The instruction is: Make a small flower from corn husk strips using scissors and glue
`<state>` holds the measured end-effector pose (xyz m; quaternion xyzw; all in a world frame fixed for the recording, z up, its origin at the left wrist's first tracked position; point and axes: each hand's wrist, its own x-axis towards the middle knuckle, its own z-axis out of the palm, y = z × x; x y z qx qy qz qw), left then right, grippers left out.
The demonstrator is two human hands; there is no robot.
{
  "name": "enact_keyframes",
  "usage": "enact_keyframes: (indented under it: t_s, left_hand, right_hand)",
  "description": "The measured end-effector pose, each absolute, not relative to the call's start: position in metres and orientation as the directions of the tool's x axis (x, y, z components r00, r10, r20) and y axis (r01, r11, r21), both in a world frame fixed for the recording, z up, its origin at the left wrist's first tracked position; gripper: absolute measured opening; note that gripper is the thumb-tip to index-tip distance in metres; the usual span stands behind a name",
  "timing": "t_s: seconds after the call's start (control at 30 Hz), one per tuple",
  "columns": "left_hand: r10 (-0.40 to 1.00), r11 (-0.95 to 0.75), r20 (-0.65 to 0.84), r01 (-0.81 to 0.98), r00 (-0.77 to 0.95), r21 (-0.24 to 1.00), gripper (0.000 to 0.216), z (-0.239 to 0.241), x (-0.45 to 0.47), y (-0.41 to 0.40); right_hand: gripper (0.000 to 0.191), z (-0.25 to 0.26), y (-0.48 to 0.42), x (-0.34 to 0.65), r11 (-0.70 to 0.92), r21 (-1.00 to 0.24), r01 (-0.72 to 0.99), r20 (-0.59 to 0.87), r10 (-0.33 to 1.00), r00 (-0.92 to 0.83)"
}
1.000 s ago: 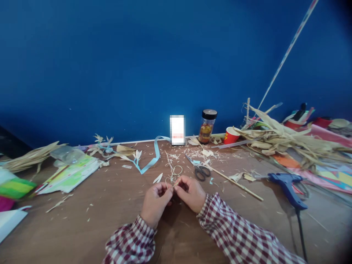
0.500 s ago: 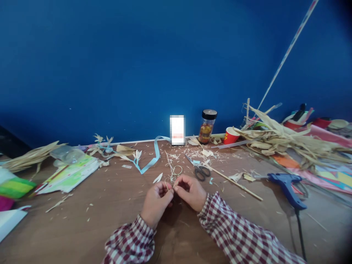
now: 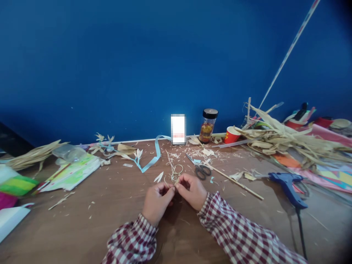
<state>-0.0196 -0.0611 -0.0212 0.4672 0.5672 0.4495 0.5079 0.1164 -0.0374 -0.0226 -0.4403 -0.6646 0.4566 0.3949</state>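
My left hand (image 3: pixel 157 202) and my right hand (image 3: pixel 194 193) meet low in the middle of the view, fingertips almost touching. Both are closed in a pinch on a thin pale strand of dried plant fibre (image 3: pixel 177 181), mostly hidden by the fingers. Just beyond the fingertips, more of the curly strand (image 3: pixel 178 169) lies looped on the wooden table. Small white husk petals (image 3: pixel 158 177) rest left of it. A pair of scissors (image 3: pixel 202 171) with dark handles lies beyond my right hand.
A blue glue gun (image 3: pixel 287 183) with a cord lies right, near a thin stick (image 3: pixel 238 182) and piled dried husks (image 3: pixel 286 135). A lidded jar (image 3: pixel 208 128) and red paper cup (image 3: pixel 231 135) stand by the wall. Light-blue ribbon (image 3: pixel 154 159) and a painted sheet (image 3: pixel 74 172) lie left.
My left hand's fingers have closed in slightly on the strand, while my right hand stays nearly in place. The whole view has shifted a little.
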Motion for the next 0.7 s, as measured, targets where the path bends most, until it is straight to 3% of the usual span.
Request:
enact_keyframes:
  t_s: [0.4,0.7]
  left_hand:
    - [0.986,0.138,-0.126,0.106,-0.107,0.985,0.022,-0.0229,-0.0220,-0.0609]
    - [0.988,0.142,-0.138,0.064,-0.069,0.988,0.020,-0.0193,-0.0201,-0.0606]
  right_hand:
    - [0.011,-0.0184,-0.0396,0.1176,0.364,-0.817,0.447,0.253,0.923,-0.290]
    - [0.009,-0.0160,-0.0375,0.1188,0.197,-0.968,0.152,0.149,0.948,-0.280]
